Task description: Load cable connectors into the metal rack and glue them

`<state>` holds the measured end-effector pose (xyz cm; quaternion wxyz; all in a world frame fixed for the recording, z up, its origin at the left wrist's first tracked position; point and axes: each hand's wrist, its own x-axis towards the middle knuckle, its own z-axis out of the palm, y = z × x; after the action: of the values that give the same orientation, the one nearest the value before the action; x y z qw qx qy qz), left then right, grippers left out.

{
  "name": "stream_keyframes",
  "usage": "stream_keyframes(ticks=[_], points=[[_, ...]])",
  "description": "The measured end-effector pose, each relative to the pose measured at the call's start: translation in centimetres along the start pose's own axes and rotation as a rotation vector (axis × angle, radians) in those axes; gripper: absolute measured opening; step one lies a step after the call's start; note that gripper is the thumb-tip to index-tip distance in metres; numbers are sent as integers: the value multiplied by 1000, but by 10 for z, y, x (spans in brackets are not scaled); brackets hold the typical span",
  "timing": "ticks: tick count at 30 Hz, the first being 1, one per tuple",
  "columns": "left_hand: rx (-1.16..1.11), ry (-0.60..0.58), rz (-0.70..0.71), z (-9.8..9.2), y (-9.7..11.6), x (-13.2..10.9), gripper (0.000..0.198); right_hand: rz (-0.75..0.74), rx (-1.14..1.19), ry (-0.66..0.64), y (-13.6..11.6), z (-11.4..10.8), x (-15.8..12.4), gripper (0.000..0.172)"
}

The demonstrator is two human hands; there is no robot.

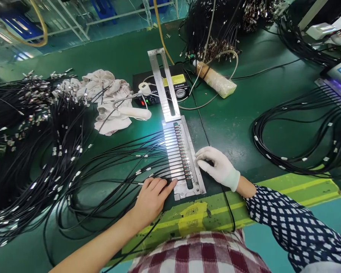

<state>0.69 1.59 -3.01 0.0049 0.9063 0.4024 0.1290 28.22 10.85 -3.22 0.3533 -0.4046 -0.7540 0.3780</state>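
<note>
A long metal fixture (197,178) lies on the green bench, its slotted cover plate (174,96) swung up at the far end. Black cables (156,155) run side by side into its grooves from the left, their small metal-tipped ends lined up along the dark slot. My bare left hand (153,197) is at the near left corner, fingers bent over the lowest cables and the fingertip touching the plate; the cable in it is partly hidden. In a white glove, my right hand (216,165) has thumb and fingers closed at the fixture's right edge.
Behind stands a black control box (150,89), with a white cloth (108,98) and a white-handled tool (135,113) beside it. A wrapped cylinder (216,79) lies farther right. Cable bundles (59,125) heap at left; coiled cables (261,140) reach another fixture at right.
</note>
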Motion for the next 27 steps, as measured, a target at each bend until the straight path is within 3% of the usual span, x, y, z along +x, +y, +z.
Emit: stream_keyframes(ticks=[3,10,14,16,19,21,24,27], points=[[-6,5,8,-3,0,12,35,-2,-28,1,3,2,0,14],[64,-94,132,5,4,52,37,-55,-54,24,7,2,-4,15],[124,-162,139,-5,3,47,34,-70,-49,15,9,0,-6,17],[38,-191,20,-18,5,26,30,-69,-60,0,10,-1,-6,16],[-265,-263,-289,-37,19,-24,13,-66,-84,-27,10,-2,-7,17],[-402,-298,-493,-44,33,-57,14,-60,-93,-32,9,-2,-7,17],[-500,-257,-710,-46,51,-88,15,-49,-101,-24,8,-1,-7,16],[-715,-137,-946,-48,44,-101,21,-55,-104,-23,8,0,-6,16]])
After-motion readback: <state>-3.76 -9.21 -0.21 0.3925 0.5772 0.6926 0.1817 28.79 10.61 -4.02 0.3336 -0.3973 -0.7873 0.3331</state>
